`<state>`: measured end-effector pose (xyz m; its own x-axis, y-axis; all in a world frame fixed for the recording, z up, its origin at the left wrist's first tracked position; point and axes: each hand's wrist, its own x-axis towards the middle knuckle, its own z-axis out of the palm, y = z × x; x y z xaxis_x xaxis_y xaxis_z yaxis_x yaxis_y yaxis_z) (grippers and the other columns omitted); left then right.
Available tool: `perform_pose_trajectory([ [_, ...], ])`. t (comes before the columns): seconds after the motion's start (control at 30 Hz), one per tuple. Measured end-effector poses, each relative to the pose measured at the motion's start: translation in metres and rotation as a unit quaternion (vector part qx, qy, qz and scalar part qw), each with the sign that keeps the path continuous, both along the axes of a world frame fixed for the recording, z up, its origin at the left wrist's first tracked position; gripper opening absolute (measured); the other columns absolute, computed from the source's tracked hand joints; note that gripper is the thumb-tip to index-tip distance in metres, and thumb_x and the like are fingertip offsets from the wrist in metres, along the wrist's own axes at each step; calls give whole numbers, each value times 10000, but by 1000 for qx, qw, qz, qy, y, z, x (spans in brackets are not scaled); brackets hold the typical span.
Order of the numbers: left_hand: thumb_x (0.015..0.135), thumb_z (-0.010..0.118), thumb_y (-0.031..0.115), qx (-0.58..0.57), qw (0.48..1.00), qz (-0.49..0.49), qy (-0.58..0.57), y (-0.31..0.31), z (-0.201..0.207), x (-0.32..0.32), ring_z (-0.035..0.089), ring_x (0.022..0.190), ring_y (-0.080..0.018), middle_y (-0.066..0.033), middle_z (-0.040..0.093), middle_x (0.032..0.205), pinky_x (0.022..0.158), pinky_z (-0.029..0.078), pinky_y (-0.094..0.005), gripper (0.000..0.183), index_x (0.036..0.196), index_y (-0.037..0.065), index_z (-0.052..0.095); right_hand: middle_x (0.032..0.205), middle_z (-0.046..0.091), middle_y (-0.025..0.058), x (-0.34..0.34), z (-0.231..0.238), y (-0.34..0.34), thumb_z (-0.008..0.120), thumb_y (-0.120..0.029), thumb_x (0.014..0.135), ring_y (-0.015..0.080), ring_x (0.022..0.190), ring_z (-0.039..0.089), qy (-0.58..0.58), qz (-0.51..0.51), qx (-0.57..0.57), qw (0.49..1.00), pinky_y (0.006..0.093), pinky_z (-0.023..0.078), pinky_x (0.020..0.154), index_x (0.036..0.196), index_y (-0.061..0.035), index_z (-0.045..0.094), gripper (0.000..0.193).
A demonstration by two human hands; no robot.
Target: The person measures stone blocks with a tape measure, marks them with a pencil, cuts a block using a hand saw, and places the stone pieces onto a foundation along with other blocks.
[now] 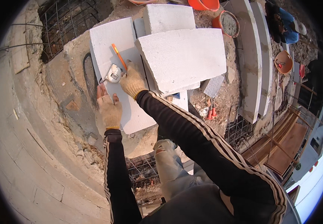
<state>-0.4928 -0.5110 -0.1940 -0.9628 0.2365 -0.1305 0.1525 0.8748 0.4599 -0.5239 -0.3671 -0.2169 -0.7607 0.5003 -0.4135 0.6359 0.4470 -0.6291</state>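
Note:
A long white lightweight concrete block [137, 112] lies flat in front of me. My right hand [133, 80], in a knitted work glove, is closed around an orange pencil [119, 56] that points up and to the left. Against its fingers sits a white tape measure [114, 73] on the block, near the left edge. My left hand [109, 109], in a glove with bare fingertips, rests along that same edge with its fingers stretched out. Its fingertips lie close below the tape measure; whether they touch the tape's end I cannot tell.
More white blocks [184, 56] are stacked to the right. Beyond them stand an orange bucket of grey mortar [227, 24] and a row of long blocks [249, 59]. Exposed rebar [70, 22] fills a pit at far left. Red-handled tools [212, 112] lie on rubble. Another person [290, 28] is at far right.

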Motion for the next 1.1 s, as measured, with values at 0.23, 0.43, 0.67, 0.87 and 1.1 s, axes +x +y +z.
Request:
perform_pose_trajectory([
  [0.23, 1048, 612, 320, 288, 911, 227, -188, 54, 54, 34, 440, 1438, -326, -182, 380, 1593, 1131, 428, -426, 679, 1590, 27, 327, 1062, 690, 182, 196, 124, 102, 657, -44, 938, 359, 888, 692, 171, 100, -45, 979, 416, 558, 798, 1167, -23, 674, 230],
  [0.43, 970, 658, 557, 396, 852, 222, -261, 145, 58, -23, 381, 1476, -308, -242, 322, 1614, 1166, 376, -415, 945, 1610, -8, 253, 1354, 601, 173, 167, 97, 308, 604, -495, 1026, 249, 1198, 608, 97, -243, -21, 965, 366, 505, 984, 1463, -45, 502, 635],
  [0.67, 982, 609, 599, 488, 743, 310, -336, 176, 38, -2, 570, 1204, -218, -123, 562, 1311, 1056, 465, -347, 779, 1446, -5, 445, 1434, 563, 117, 40, 2, 421, 601, -743, 893, 252, 1313, 514, 53, -109, -363, 924, 408, 373, 1114, 1475, -60, 540, 899],
  [0.87, 1016, 615, 470, 474, 784, 277, -288, 151, 8, 33, 549, 1321, -243, -97, 536, 1474, 1133, 443, -397, 677, 1513, 47, 433, 1208, 654, 108, 18, 16, 415, 687, -675, 861, 189, 1076, 628, 15, -96, -464, 881, 337, 482, 979, 1303, -74, 656, 747],
  [1.1, 977, 674, 423, 556, 664, 392, -311, 164, 39, 18, 567, 1308, -224, -117, 566, 1450, 1126, 435, -380, 646, 1438, -5, 526, 1094, 609, 81, 58, 52, 402, 710, -554, 848, 195, 972, 582, -15, -211, -451, 867, 321, 470, 877, 1221, -62, 651, 621],
])
